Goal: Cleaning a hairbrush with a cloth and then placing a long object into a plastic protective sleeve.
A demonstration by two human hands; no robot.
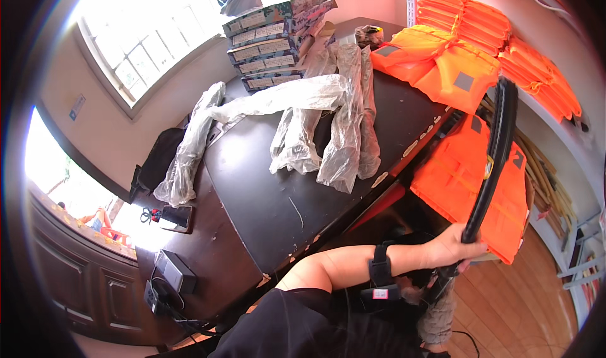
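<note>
My left hand (pixel 457 248) is closed around a long, slim black case or sleeve (pixel 499 135) with pale stitching along its length. The case slants up to the right, its rounded top above the shelf edge and a yellow-edged ring near its middle. Its lower end runs down past my hand. Beneath my left forearm, which wears a black band (pixel 379 263), a small part of my right hand (pixel 410 290) shows beside the lower end; its grip is hidden. Behind the case hangs or lies an orange life vest (pixel 466 178).
Plastic-wrapped bundles (pixel 348 121) lie on the dark table (pixel 265 187), whose edge is chipped. Camouflage-patterned boxes (pixel 265 45) are stacked at its far end. More orange vests (pixel 440 59) fill the right side. A black device (pixel 175 272) with cables stands lower left.
</note>
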